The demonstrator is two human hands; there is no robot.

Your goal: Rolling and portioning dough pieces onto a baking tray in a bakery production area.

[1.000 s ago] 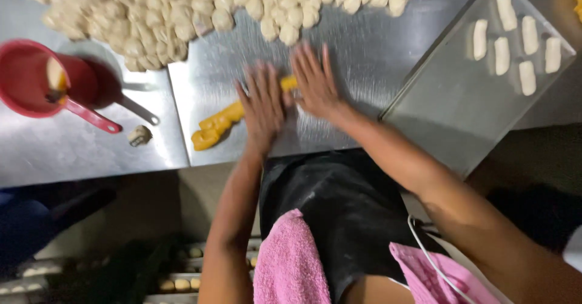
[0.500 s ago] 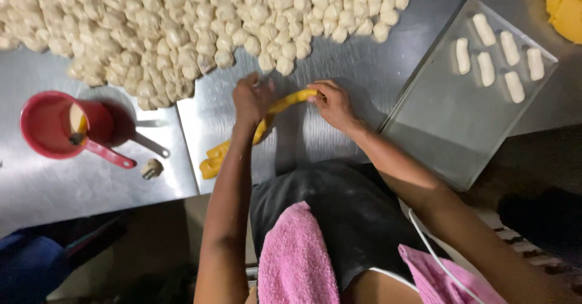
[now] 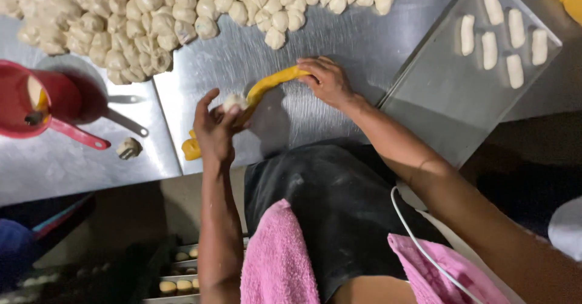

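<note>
**Yellow dough rope stretched between two hands**

Near the centre of the frame, the person holds a long rope of yellow dough (image 3: 267, 89) over the steel worktop (image 3: 339, 31). The right hand (image 3: 330, 81) lies on the rope's upper right end with its fingers curled over it, pressing that end down against the metal, which seems to anchor the rope. The left hand (image 3: 215, 128) is raised off the surface, fingers closed loosely around a small pale dough piece (image 3: 233, 102) at the point where the rope passes through its grip. The lower left end of the rope hangs down behind that hand and rests near the worktop's front edge. Held this way, the rope stays taut and off the metal along its middle, casting a shadow beneath.

A large heap of pale dough balls (image 3: 151, 19) fills the upper left and top of the frame, within reach of both hands. One stray dough lump (image 3: 128, 148) sits alone at the left, beside a red scoop (image 3: 36, 101) with a long handle. At the upper right, a metal tray (image 3: 448, 98) lies tilted at the worktop's corner and carries six shaped pale pieces (image 3: 503, 37) in spaced rows, set apart so they do not touch. A pink towel (image 3: 279, 261) hangs at the person's waist over a dark apron (image 3: 327, 201).
</note>
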